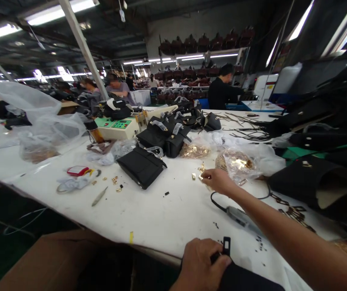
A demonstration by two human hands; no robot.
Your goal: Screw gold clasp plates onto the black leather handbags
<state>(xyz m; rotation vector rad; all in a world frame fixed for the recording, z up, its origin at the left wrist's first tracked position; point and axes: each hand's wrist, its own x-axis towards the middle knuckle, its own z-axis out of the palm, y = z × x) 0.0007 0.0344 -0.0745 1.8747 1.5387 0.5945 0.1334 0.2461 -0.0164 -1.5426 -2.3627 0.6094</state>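
1. Fingers of the left hand (202, 262) are pinching a black piece (249, 279) at the near edge of the bench (149, 214); its slotted tab (227, 245) is sticking up past the fingertips.
2. Right hand (218, 181) is hovering low, farther out, fingertips drawn together among gold-coloured pieces (202, 166). Whether they are pinching one, cannot tell.
3. Rectangular piece (193, 176), also gold-coloured, is lying flat just left of those fingertips. Filled clear bag (237, 163) is sitting to their right.
4. Judgement: good picking is probably depending on taking one piece by its edges, since thin metal is likely to be sliding on smooth white.
5. Left grip is looking well placed: it is leaving the slot uncovered. Worth holding that tab steady.
6. Right forearm is crossing above a grey tool (237, 216); keeping the wrist high is seeming wise, as its cable (217, 204) is looping nearby.
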